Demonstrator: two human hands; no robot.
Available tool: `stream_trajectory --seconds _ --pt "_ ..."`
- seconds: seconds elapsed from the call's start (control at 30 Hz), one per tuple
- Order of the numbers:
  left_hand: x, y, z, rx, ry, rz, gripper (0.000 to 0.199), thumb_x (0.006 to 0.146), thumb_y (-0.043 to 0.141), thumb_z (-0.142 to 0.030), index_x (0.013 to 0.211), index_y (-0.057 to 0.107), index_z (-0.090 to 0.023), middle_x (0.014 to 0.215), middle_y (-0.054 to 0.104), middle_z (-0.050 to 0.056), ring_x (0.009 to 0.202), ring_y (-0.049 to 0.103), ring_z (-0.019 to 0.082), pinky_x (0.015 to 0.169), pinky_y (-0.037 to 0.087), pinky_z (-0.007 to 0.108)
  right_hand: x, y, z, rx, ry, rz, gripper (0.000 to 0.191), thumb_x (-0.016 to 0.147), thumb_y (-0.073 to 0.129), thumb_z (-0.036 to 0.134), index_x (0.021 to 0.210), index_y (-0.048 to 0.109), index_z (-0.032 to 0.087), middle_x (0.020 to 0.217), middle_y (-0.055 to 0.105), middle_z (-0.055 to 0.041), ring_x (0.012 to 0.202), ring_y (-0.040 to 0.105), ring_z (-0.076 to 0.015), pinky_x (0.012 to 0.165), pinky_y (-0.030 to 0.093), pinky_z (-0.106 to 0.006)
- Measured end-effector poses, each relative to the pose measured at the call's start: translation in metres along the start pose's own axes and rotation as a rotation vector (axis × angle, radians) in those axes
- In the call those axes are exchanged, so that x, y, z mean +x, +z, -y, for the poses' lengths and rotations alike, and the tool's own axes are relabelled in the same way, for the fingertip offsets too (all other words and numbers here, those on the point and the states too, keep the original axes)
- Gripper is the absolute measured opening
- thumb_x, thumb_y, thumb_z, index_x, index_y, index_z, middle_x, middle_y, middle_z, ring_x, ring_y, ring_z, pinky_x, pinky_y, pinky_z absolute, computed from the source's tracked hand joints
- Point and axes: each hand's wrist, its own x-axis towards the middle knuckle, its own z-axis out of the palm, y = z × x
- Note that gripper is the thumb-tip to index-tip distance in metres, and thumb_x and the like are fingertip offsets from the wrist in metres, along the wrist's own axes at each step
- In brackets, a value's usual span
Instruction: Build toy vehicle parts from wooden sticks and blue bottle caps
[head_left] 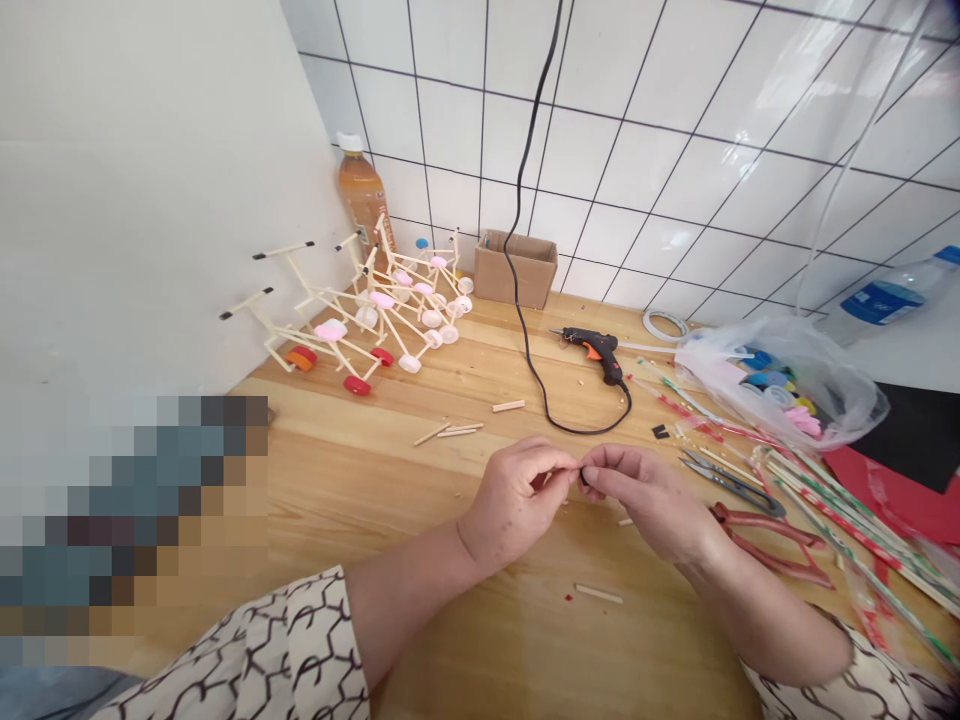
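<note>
My left hand [523, 502] and my right hand [652, 500] meet fingertip to fingertip over the wooden table [420, 640]. Between them is a small black piece [584, 477], mostly covered by the fingers. The right thumb and index finger pinch it. The left thumb and index finger are pressed together against its left side; what they hold is too small to name. Short wooden sticks [508, 406] lie beyond my hands, and another stick [598, 593] lies nearer to me.
Small stick-built tricycles [330, 330] with cap wheels stand at the back left, beside a bottle [364, 195]. A cardboard box [517, 270] and a glue gun [600, 350] are behind. Scissors [731, 482], pliers [780, 540] and a plastic bag of caps [780, 385] lie right.
</note>
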Motion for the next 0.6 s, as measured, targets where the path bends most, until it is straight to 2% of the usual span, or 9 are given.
stream_trajectory --seconds 0.3,0.6 --pt "0.0002 -0.0007 0.0019 0.031 0.04 0.005 0.013 0.081 0.056 -0.009 0.08 0.069 -0.011 0.069 0.064 0.005 0.062 0.057 0.012 0.055 0.045 0.022 -0.0007 -0.0002 0.0003 -0.008 -0.001 -0.002 0.018 0.068 0.068 0.034 0.071 0.065 0.016 0.061 0.06 0.0011 0.059 0.051 -0.0105 0.061 0.038 -0.025" --pt "0.0004 -0.0047 0.0012 0.119 0.21 0.034 0.021 0.084 0.048 -0.007 0.085 0.068 -0.014 0.08 0.066 0.007 0.072 0.062 0.014 0.066 0.051 0.024 -0.002 0.0018 0.0064 0.067 0.047 -0.011 0.013 0.062 0.067 0.028 0.067 0.065 0.016 0.058 0.061 0.0001 0.057 0.051 -0.0112 0.06 0.038 -0.026"
